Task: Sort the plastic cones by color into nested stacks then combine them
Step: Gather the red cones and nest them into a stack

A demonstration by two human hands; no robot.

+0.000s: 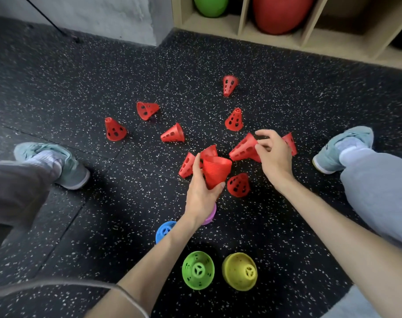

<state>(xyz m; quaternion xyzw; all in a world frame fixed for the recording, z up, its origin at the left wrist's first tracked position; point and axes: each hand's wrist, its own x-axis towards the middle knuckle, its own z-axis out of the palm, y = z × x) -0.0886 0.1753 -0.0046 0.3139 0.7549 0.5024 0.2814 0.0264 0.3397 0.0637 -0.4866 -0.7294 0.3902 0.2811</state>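
Note:
My left hand [201, 193] holds a nested stack of red cones [216, 172] above the floor, wide end up. My right hand [273, 154] pinches the rim of a red cone [243, 148] lying on its side. Several other red perforated cones lie scattered on the floor, the farthest [229, 84] near the shelf and one [238, 184] just right of the held stack. Close to me stand a green stack [197, 269], a yellow stack [240, 270] and a blue stack [164, 230]. A purple stack [211, 214] is mostly hidden behind my left wrist.
The floor [103, 203] is black speckled rubber. My shoes rest at the left [57, 164] and right [344, 148], with my legs along both sides. A wooden shelf [287, 40] with a green ball and a red ball stands at the back, beside a grey wall.

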